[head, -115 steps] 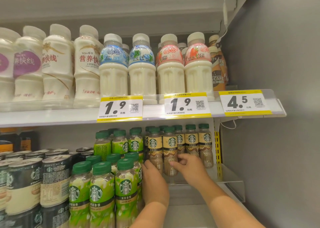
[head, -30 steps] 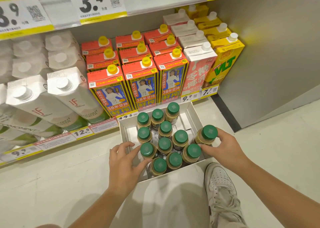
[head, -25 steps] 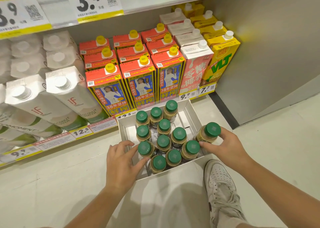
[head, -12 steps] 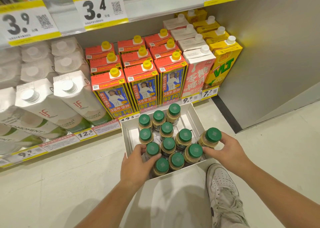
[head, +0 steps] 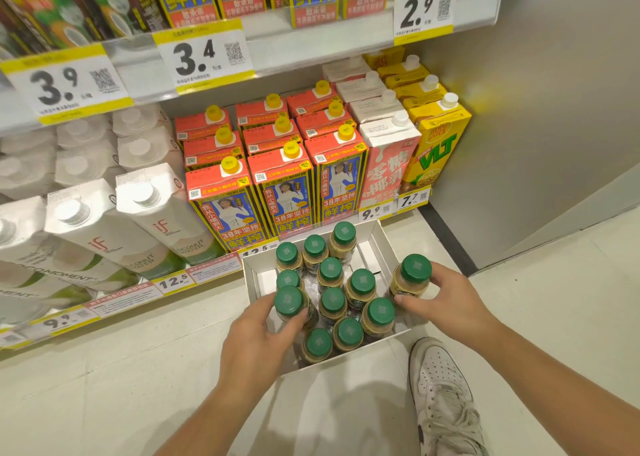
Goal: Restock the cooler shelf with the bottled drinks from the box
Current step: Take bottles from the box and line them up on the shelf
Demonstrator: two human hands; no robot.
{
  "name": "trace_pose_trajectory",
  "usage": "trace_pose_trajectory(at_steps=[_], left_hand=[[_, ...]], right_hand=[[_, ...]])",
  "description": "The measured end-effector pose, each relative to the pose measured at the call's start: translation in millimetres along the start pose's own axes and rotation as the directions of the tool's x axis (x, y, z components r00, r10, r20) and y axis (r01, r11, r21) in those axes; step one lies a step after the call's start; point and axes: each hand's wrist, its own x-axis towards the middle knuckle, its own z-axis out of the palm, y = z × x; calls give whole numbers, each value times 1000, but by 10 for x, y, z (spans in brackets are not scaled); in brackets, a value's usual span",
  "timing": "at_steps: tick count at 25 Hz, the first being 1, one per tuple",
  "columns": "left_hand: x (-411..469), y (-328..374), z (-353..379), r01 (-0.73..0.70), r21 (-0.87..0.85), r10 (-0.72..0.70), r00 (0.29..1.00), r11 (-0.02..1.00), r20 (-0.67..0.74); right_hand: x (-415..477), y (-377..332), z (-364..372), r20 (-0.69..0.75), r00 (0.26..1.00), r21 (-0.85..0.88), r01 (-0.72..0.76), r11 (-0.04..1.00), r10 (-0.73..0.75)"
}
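A white cardboard box (head: pixel 382 239) sits on the floor in front of the bottom shelf, holding several green-capped beige coffee bottles (head: pixel 360 284). My left hand (head: pixel 258 336) grips one bottle (head: pixel 290 302) at the box's left side, lifted slightly above its neighbours. My right hand (head: pixel 446 296) wraps around another bottle (head: pixel 414 275) at the box's right edge, raised above the wall. The cooler shelf with matching bottles is out of view.
The bottom shelf behind the box holds red juice cartons (head: pixel 284 178), white coconut water cartons (head: pixel 152 220), a pink carton and yellow VLT cartons (head: pixel 440 144). A grey side wall (head: pixel 554 109) stands at right. My white sneaker (head: pixel 443 396) rests by the box.
My view dropped from the upper cooler shelf to the floor box. My left hand closed around a bottle and lifted it; my right hand raised its bottle a little higher.
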Motion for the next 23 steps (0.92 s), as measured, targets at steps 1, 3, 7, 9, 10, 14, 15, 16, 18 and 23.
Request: trace_pose_trajectory(at_steps=[1, 3, 7, 9, 10, 14, 15, 16, 18, 23], left_hand=[[-8, 107, -96, -25, -101, 28, 999, 995, 25], [-9, 370, -259, -51, -302, 68, 997, 952, 47], [122, 957, -545, -78, -503, 79, 997, 861, -18], [202, 1282, -727, -81, -508, 107, 994, 857, 21], [228, 1448, -820, -91, -495, 130, 991, 864, 45], [292, 2113, -1123, -153, -351, 207, 971, 924, 121], [317, 2301, -1200, -185, -312, 231, 966, 932, 119], [361, 2512, -1281, -223, -286, 265, 957, 932, 117], [480, 3005, -1496, -297, -249, 334, 935, 922, 120], [758, 4328, -2147, -437, -290, 457, 890, 851, 1]], right_hand=[[-5, -110, -52, 5, 1000, 0, 13, 1000, -13], [-5, -357, -159, -1, 999, 3, 42, 999, -42], [58, -901, -411, -56, 994, 14, 90, 996, -89], [68, -1236, -591, -62, 991, 25, 122, 992, -121], [58, -1427, -691, -63, 988, 23, 142, 990, -141], [59, -2268, -1134, -80, 969, 43, 239, 970, -235], [68, -2496, -1268, -80, 963, 27, 260, 965, -257], [81, -2731, -1405, -76, 956, 5, 285, 959, -284], [114, -3207, -1688, -75, 932, -18, 354, 935, -354], [298, -4279, -2411, -110, 854, 30, 514, 857, -509]])
